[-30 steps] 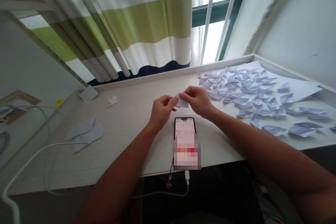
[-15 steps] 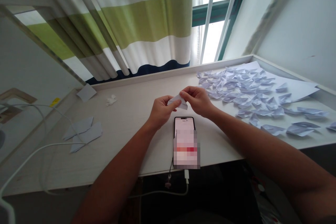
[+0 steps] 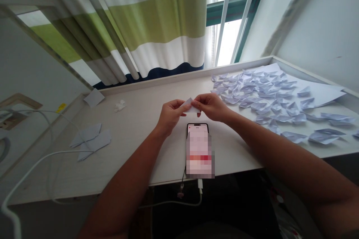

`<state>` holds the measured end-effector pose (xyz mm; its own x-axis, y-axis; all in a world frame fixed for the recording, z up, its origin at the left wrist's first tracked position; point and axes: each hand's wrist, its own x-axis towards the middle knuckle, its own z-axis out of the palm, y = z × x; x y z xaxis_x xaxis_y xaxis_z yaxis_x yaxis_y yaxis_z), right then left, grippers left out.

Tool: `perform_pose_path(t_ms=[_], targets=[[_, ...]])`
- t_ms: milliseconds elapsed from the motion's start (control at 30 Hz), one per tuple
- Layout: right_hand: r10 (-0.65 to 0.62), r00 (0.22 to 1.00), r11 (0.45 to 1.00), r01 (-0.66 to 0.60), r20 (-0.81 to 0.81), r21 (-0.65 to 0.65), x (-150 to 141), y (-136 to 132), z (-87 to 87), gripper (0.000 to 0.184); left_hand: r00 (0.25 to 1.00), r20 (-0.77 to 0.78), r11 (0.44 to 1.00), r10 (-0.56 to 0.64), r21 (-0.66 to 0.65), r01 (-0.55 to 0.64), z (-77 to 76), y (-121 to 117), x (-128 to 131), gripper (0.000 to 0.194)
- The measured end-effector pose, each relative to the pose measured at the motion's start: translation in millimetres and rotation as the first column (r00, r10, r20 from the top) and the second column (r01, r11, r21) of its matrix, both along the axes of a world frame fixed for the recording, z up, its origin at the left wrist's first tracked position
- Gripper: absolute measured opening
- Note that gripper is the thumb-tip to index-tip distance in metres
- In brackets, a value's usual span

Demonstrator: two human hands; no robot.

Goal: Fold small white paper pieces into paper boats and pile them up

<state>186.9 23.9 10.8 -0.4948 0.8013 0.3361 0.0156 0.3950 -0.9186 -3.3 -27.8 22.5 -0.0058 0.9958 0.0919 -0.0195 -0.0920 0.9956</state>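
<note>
Between my hands, above the table, is a small piece of folded white paper (image 3: 192,109) with a pointed top. My left hand (image 3: 171,114) pinches its left side, thumb lying along it. On the other side my right hand (image 3: 210,106) grips it with thumb and fingertips. Just below the hands a phone (image 3: 198,143) lies face up, its screen lit and partly blurred out. Many small folded paper boats (image 3: 260,91) are spread over the right side of the table, beyond my right hand.
The white table (image 3: 134,130) has a raised rim along the back. Stacks of paper squares (image 3: 95,145) and another square (image 3: 94,98) lie left, near a crumpled tissue (image 3: 120,105). A white cable (image 3: 42,158) crosses the left side. Larger sheets (image 3: 322,89) lie under the boats. A charging cable (image 3: 200,186) joins the phone.
The folded paper has turned between my fingers, and its point now faces up. My right hand's grip has shifted slightly down along the paper. The view has moved a little.
</note>
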Motion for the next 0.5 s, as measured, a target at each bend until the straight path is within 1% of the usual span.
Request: perform_pose_path(t_ms=[133,267,433,500], targets=[[0.024,0.999,1.000,-0.024,0.037,0.006,0.5,2.0,-3.5,0.047,1.000,0.008,0.999,-0.007,-0.033,0.008,-0.4,2.1,-3.5,0.034],[0.024,0.998,0.999,-0.025,0.062,0.027,1.5,3.2,-4.5,0.042,1.000,-0.021,1.000,-0.013,-0.025,0.012,-1.9,3.6,-5.3,0.032],[0.008,0.999,0.999,-0.011,0.054,0.047,1.5,1.9,-5.0,0.039,0.998,-0.060,1.000,-0.025,0.010,0.025,-3.5,4.6,-6.0,0.040],[0.013,0.999,0.999,-0.014,0.036,0.038,0.1,1.1,-5.6,0.040,0.998,-0.064,0.999,0.000,0.036,0.002,-3.7,4.1,-5.2,0.043]])
